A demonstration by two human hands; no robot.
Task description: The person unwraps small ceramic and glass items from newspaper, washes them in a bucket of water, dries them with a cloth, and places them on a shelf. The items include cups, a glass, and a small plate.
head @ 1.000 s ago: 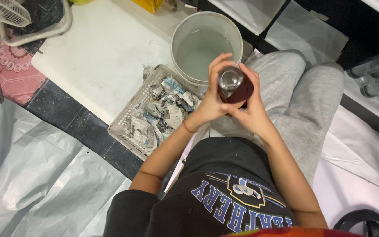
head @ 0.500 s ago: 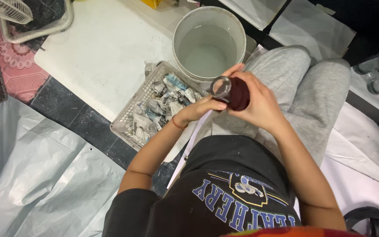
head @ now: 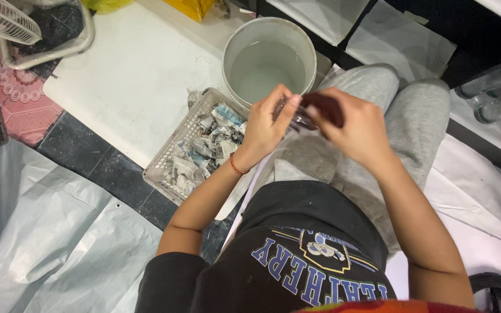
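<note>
Change: a sec ago I had the dark red jar [head: 320,110] upright w/ its mouth facing the cam; now it lies tipped sideways betw. both hands, blurred.
Meaning: looks like I'm turning or wiping it, not setting it down; can't tell more.
Left hand [head: 265,124]: fingers curled on the jar's clear end, grasping it.
Right hand [head: 358,130]: fingers clenched over the dark body, covering most of it.
Jar location: held over my lap, just beside the white bucket [head: 233,43] of water.
Around: mesh basket [head: 166,168] of crumpled paper scraps at left, touching the bucket; white board [head: 129,81] under them; plastic sheeting [head: 59,237] on floor.
In the way: nothing betw. hands and bucket.
</note>
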